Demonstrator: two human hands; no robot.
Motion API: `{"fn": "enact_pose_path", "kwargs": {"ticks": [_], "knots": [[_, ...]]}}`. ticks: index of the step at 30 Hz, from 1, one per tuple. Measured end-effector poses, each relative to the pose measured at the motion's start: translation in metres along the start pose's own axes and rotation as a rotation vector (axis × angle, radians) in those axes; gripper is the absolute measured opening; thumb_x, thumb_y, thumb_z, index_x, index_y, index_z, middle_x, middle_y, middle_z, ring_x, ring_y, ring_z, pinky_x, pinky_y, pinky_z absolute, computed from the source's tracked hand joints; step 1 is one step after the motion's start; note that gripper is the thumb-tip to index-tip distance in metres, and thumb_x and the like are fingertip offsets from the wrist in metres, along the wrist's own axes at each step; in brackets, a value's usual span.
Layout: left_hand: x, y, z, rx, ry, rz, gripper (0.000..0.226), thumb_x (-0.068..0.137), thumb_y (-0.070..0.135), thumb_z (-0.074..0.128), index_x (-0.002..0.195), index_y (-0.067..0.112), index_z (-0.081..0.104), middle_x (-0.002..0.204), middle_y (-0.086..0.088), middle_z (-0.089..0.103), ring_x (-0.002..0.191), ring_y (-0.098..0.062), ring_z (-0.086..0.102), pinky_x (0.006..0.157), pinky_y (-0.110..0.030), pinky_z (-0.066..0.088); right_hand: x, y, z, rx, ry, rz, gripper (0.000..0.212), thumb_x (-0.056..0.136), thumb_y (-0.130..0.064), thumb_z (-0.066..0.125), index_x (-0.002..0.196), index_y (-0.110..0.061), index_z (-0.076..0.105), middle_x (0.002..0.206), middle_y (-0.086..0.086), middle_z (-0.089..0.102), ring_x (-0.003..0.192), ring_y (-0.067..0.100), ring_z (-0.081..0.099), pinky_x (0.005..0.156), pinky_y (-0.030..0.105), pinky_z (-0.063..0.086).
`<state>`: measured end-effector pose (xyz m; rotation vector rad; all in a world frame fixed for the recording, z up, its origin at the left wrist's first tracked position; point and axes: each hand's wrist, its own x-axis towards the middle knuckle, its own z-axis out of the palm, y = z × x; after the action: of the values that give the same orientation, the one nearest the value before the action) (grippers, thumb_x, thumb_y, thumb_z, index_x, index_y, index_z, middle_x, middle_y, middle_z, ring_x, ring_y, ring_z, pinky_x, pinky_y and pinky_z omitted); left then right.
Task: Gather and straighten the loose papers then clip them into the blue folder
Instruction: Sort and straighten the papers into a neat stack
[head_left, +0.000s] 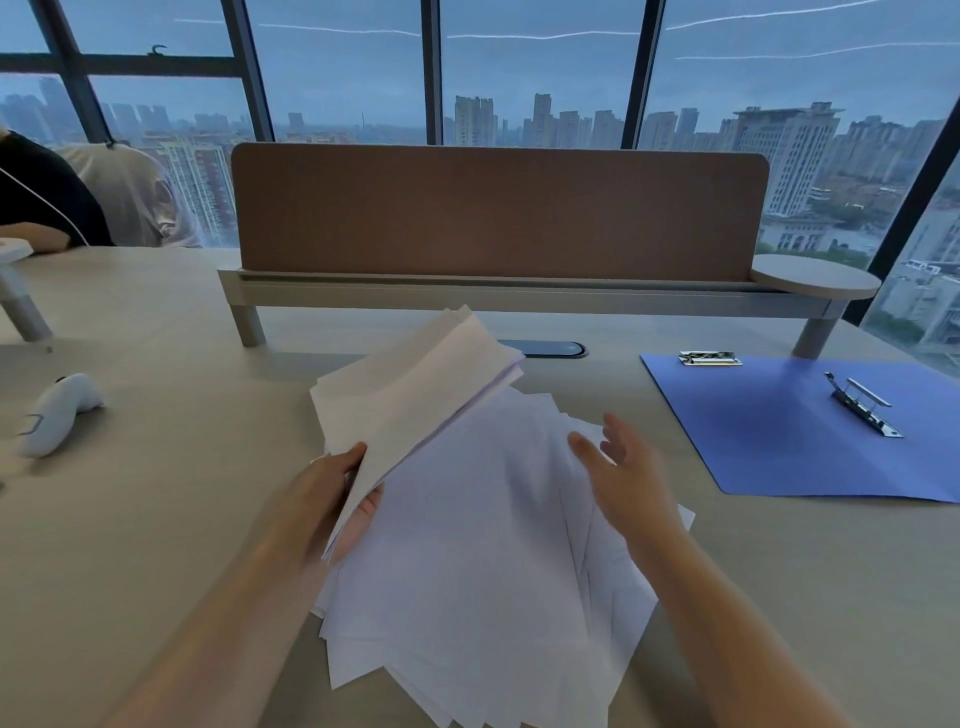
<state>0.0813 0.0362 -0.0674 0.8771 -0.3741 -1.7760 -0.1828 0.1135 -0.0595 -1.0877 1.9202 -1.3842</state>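
Note:
A messy spread of white loose papers (467, 571) lies on the desk in front of me. My left hand (322, 493) grips a gathered stack of sheets (410, 395) by its near corner, lifted and tilted above the spread. My right hand (623, 467) hovers open over the right side of the spread, fingers apart, holding nothing. The blue folder (789, 431) lies open flat at the right, with a metal spring clip (862, 405) on its inside and a second metal clip (709, 358) at its far left corner.
A brown divider panel (498, 213) on a raised shelf crosses the back of the desk (156, 493). A white controller (57, 413) lies at the left. Another person's arm (36, 234) rests at the far left. A cable port (550, 349) sits behind the papers.

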Motion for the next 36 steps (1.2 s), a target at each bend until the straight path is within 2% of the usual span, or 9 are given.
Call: {"fn": "enact_pose_path", "kwargs": {"ticks": [6,11,14,16,21,23,26,31,36], "knots": [[0.001,-0.001,0.001,0.006,0.008,0.025,0.015,0.099,0.003,0.05,0.114,0.004,0.054,0.061,-0.005,0.07,0.046,-0.011,0.065,0.042,-0.016,0.05,0.002,-0.004,-0.004,0.546,-0.105,0.313,0.067,0.089,-0.024,0.074,0.146,-0.01,0.043,0.131,0.01,0.056,0.119,0.032,0.058,0.09,0.05,0.057],[-0.007,-0.004,0.007,0.022,-0.002,0.013,0.009,0.1,0.003,0.05,0.1,0.004,0.059,0.063,-0.005,0.072,0.048,-0.011,0.067,0.043,-0.016,0.05,-0.001,-0.007,0.001,0.649,-0.197,0.446,0.037,0.086,-0.022,0.076,0.114,-0.006,0.059,0.109,0.015,0.063,0.088,0.03,0.068,0.07,0.04,0.058],[-0.008,-0.005,0.007,0.098,0.029,0.019,0.008,0.099,0.005,0.052,0.094,0.005,0.058,0.06,-0.004,0.071,0.045,-0.01,0.065,0.045,-0.018,0.051,-0.003,0.003,0.006,0.404,-0.257,0.33,0.039,0.083,-0.015,0.077,0.116,-0.016,0.057,0.104,0.012,0.075,0.083,0.027,0.074,0.074,0.039,0.061],[-0.004,-0.004,0.005,0.25,0.043,0.042,0.006,0.097,0.012,0.057,0.097,0.009,0.062,0.065,-0.003,0.073,0.047,-0.011,0.066,0.05,-0.024,0.05,-0.007,0.004,0.009,0.093,-0.328,0.179,0.019,0.084,-0.008,0.071,0.102,-0.012,0.07,0.094,0.008,0.079,0.082,0.029,0.076,0.082,0.047,0.061],[-0.007,-0.003,0.007,0.436,0.032,0.184,0.004,0.093,0.017,0.063,0.096,0.017,0.066,0.073,0.007,0.078,0.066,-0.014,0.075,0.066,-0.033,0.052,-0.013,-0.001,0.007,-0.075,-0.344,-0.004,0.017,0.08,-0.005,0.059,0.07,-0.012,0.07,0.069,0.006,0.072,0.07,0.017,0.064,0.064,0.033,0.048],[-0.007,-0.001,0.007,0.507,0.013,0.231,0.019,0.089,0.018,0.068,0.104,0.009,0.073,0.095,-0.006,0.079,0.085,-0.026,0.075,0.073,-0.035,0.056,-0.011,-0.004,0.004,0.051,-0.312,0.037,0.017,0.084,-0.006,0.06,0.082,-0.013,0.075,0.076,0.002,0.076,0.074,0.02,0.071,0.069,0.036,0.056],[-0.005,-0.002,0.006,0.606,0.044,0.341,0.01,0.088,0.012,0.067,0.094,0.011,0.076,0.087,-0.005,0.079,0.075,-0.022,0.074,0.067,-0.031,0.055,-0.008,-0.007,-0.001,0.23,-0.291,0.138,0.024,0.098,-0.008,0.054,0.099,-0.01,0.078,0.093,0.012,0.079,0.085,0.03,0.075,0.081,0.042,0.062],[-0.003,-0.01,0.008,0.729,0.031,0.417,0.012,0.092,0.012,0.063,0.094,0.016,0.074,0.091,-0.003,0.076,0.085,-0.025,0.07,0.069,-0.03,0.054,-0.008,-0.01,-0.002,0.409,-0.361,0.21,0.033,0.099,-0.001,0.045,0.104,-0.009,0.076,0.094,0.016,0.078,0.074,0.024,0.075,0.063,0.032,0.06],[0.001,-0.019,0.004,0.778,-0.025,0.402,0.03,0.094,0.01,0.063,0.122,0.014,0.056,0.107,0.002,0.07,0.099,-0.02,0.067,0.08,-0.033,0.053,-0.01,-0.011,-0.001,0.414,-0.423,0.197,0.035,0.097,0.003,0.045,0.103,-0.014,0.075,0.09,0.011,0.079,0.072,0.022,0.074,0.061,0.031,0.058]]}}
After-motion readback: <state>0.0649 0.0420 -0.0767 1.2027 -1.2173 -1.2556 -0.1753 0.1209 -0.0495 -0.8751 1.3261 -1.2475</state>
